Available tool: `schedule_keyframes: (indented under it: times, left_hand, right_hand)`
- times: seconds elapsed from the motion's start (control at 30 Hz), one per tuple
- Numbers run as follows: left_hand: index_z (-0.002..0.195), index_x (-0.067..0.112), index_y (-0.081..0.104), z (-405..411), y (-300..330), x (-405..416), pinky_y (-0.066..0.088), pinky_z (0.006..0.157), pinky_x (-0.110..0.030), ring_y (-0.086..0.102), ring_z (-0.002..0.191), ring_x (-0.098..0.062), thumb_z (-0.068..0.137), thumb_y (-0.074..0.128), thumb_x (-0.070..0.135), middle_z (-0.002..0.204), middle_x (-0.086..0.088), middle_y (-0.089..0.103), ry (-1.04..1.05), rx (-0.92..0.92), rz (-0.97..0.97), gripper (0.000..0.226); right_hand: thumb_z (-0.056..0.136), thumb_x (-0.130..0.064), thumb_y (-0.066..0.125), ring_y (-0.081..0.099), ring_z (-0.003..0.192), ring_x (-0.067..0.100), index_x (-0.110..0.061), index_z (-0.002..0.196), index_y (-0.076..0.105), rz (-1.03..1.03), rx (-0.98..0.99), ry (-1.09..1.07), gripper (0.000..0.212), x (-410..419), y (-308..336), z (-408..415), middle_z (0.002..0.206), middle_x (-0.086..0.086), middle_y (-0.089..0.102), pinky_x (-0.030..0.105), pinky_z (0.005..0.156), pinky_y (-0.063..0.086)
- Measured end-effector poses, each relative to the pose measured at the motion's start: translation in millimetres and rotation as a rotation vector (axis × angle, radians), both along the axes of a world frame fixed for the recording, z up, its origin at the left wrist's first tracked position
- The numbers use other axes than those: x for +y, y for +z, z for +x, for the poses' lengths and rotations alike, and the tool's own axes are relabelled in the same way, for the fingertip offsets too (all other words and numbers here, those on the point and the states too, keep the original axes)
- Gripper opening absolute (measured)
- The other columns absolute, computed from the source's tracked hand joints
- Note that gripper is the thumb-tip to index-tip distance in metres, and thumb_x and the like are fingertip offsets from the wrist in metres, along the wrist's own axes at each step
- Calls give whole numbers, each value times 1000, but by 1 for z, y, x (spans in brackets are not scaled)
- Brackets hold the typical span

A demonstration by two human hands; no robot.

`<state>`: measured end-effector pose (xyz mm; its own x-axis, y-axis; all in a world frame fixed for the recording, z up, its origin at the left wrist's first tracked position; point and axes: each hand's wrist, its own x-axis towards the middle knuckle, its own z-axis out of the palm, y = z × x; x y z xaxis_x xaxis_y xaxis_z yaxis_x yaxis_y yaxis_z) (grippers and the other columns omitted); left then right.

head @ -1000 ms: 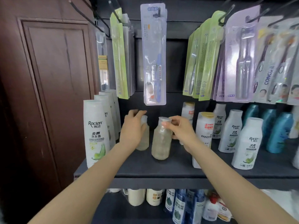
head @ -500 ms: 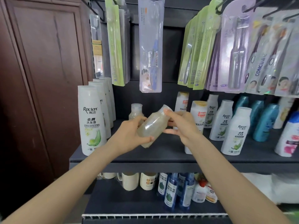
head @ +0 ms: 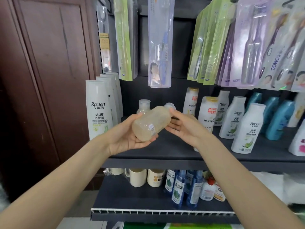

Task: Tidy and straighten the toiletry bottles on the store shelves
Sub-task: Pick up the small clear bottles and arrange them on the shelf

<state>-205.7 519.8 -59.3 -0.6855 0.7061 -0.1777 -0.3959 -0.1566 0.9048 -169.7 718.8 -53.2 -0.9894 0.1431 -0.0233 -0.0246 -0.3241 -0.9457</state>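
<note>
Both hands were engaged with a translucent bottle [head: 151,122], which was held tilted above the front of the dark shelf [head: 173,151], its white cap [head: 170,106] pointed up and away. The bottle's base was cradled in the left hand [head: 127,138], palm up, with fingers curled beneath it. The upper part was touched by the right hand [head: 184,126], whose thumb lay near the neck and whose fingers were spread under the body. A small price sticker [head: 151,128] was seen on the bottle's side. Just behind the bottle, a second translucent bottle [head: 144,107] was left standing upright. Left of the held bottle, a row of white Raclen bottles [head: 99,109] was ranged; right of it, Pantene bottles [head: 207,113] were stood.
</note>
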Motion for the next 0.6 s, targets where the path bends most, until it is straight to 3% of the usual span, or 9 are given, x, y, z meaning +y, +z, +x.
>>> schedule_keyframes:
  times: [0.1, 0.17, 0.33, 0.47, 0.6]
  left_hand:
    - [124, 15, 52, -1, 2, -3, 59, 70, -34, 69, 89, -29, 81, 54, 43, 106, -23, 66, -29, -6, -15, 51]
    - [120, 14, 55, -1, 1, -2, 58, 76, -34, 68, 92, -26, 82, 56, 41, 107, -18, 67, 6, 101, -113, 46]
    - [100, 18, 68, 2, 0, 7, 55, 78, -28, 65, 86, -13, 77, 74, 26, 93, -4, 68, 232, 593, -418, 25]
    - [117, 27, 60, 5, -5, 15, 40, 74, -19, 56, 94, -9, 68, 79, 27, 102, 6, 61, 402, 1121, -677, 53]
    - [127, 28, 49, -2, -15, 22, 29, 83, -19, 41, 104, -14, 70, 78, 24, 112, 2, 45, 519, 1360, -683, 64]
  right_hand:
    - [89, -20, 64, 68, 91, 22, -6, 102, 61, -5, -54, 7, 19, 1, 2, -1, 97, 15, 69, 33, 78, 57]
    - [89, -18, 64, 67, 93, 23, -6, 106, 59, 4, -81, 12, 22, 1, 1, -2, 101, 16, 67, 34, 78, 57]
    - [87, -21, 66, 67, 93, 27, -12, 106, 62, 75, -157, -11, 21, 4, 3, -2, 109, 17, 62, 37, 78, 58]
    - [90, -13, 61, 63, 102, 26, -11, 119, 62, 13, -53, 11, 29, 9, 4, -3, 116, 16, 61, 37, 79, 57]
    - [95, -2, 50, 61, 105, 26, -1, 104, 61, -116, 51, -21, 15, 4, 1, -8, 113, 20, 62, 40, 95, 49]
